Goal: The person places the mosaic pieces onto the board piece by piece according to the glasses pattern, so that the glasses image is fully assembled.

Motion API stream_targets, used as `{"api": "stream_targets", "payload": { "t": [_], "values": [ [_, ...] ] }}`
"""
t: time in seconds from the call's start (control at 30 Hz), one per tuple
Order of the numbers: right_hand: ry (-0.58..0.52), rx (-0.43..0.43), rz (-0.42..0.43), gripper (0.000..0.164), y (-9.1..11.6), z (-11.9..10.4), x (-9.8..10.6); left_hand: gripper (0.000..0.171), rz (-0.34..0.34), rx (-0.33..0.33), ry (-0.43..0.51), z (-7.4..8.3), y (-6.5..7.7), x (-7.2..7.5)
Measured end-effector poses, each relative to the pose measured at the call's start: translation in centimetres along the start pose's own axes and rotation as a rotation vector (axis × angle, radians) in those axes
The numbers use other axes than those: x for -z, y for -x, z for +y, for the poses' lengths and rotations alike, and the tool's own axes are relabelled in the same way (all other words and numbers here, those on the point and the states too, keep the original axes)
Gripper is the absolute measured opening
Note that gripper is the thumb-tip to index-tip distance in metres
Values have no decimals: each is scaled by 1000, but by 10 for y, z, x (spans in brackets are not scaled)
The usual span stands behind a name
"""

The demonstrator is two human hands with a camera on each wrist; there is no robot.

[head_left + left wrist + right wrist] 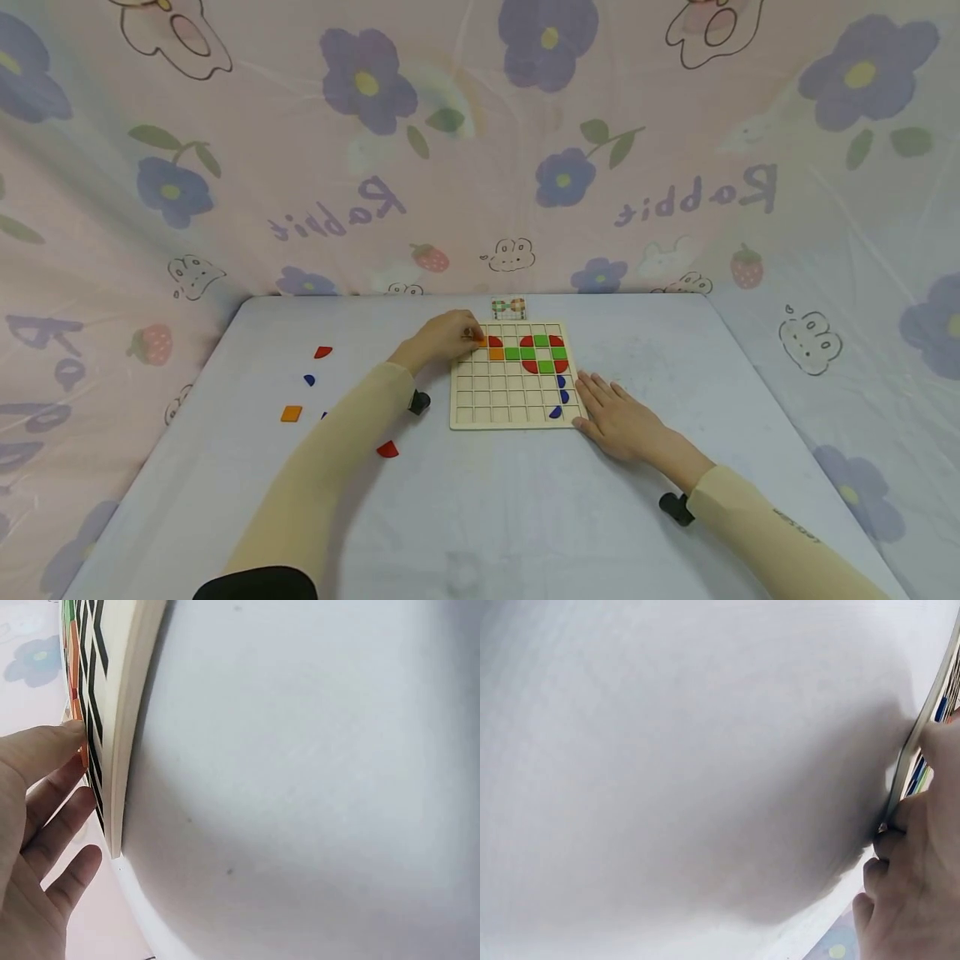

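A pale wooden grid board (512,421) lies on the white table. My left hand (447,335) is at its upper left, with thumb and forefinger pinching an orange square piece (481,342) against the grid; the left wrist view shows the orange edge (83,759) under the thumb. On the board, red quarter-rounds (528,367), green squares (546,367) and another orange square (497,354) form a connected pattern. Blue half-rounds (565,397) sit in cells down the right side. My right hand (618,421) rests palm down, fingers extended, touching the board's right edge.
A small pattern card (508,308) lies just behind the board. Loose pieces are scattered to the left: an orange square (291,413), a blue half-round (309,380), a red piece (322,352) and another red piece (387,450). A printed cloth (465,167) hangs behind the table.
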State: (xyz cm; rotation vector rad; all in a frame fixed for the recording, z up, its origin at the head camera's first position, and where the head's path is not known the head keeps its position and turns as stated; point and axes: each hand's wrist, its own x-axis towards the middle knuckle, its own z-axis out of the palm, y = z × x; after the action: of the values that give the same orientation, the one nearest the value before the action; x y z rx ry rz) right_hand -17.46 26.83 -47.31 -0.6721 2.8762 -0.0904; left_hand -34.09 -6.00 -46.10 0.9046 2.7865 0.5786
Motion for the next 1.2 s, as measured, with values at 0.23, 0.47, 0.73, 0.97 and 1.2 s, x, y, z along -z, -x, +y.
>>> {"api": "stream_targets", "payload": {
  "t": [0.23,0.47,0.73,0.97,1.2],
  "values": [
    [6,2,-1,71,-1,-2,-1,19,2,26,2,1,4,0],
    [17,5,-1,72,-2,-2,-1,22,33,58,-15,-1,14,9],
    [13,-6,2,73,-1,-1,1,23,160,40,-17,-31,52,40],
    [18,-7,-2,73,-1,0,-1,25,205,94,-11,-73,101,67],
    [27,10,15,73,-1,1,-2,27,211,217,-29,-112,148,81]
  ]
}}
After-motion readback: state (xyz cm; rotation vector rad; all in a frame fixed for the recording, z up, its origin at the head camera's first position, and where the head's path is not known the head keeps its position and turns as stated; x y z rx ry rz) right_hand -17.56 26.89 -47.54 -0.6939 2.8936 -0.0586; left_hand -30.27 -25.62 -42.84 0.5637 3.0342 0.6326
